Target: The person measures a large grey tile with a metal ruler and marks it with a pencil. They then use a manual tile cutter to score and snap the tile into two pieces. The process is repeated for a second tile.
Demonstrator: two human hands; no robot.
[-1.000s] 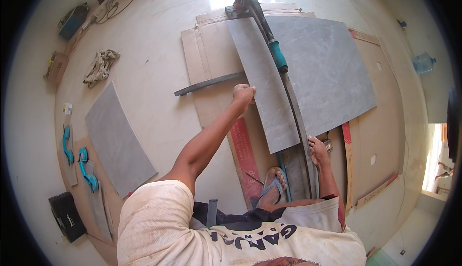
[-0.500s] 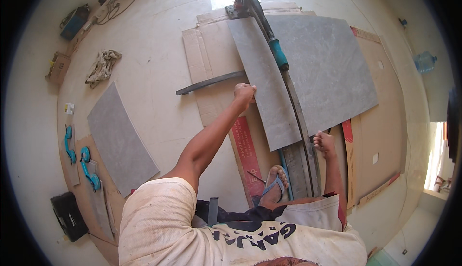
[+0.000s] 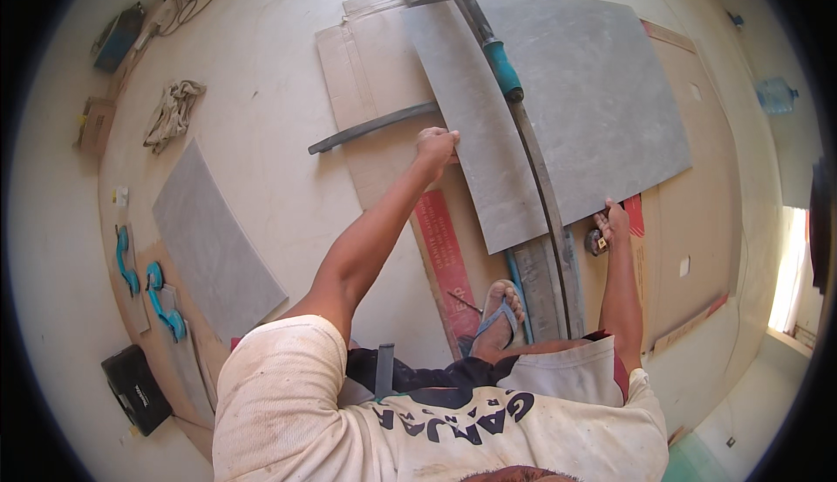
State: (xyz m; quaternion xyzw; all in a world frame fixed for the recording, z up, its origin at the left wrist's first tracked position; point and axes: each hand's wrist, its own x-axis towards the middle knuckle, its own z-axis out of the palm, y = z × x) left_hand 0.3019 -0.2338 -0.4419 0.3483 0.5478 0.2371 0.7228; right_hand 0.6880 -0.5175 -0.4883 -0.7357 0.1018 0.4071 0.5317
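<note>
A grey tile lies under the long rail of a tile cutter [image 3: 542, 177], with a narrow part [image 3: 466, 125] left of the rail and a wide part [image 3: 593, 107] right of it. The rail hides whether these are joined. The cutter's teal handle [image 3: 503, 71] rests near the rail's far half. My left hand [image 3: 436, 146] is closed on the narrow part's left edge. My right hand [image 3: 613, 220] grips the wide part's near edge, its fingers bent. Beside it sits a small dark round thing [image 3: 596, 242], partly hidden.
Cardboard [image 3: 349, 72] lies beneath the tile, and a dark bar [image 3: 370, 129] sticks out leftward. Another grey tile [image 3: 214, 238] lies at left, near teal suction lifters [image 3: 161, 303] and a black case [image 3: 137, 390]. My sandalled foot [image 3: 499, 321] stands beside the cutter's base.
My right hand has moved right and forward from beside the rail to the wide part's near edge. My left hand stays at the narrow part's edge. The whole view has shifted slightly.
</note>
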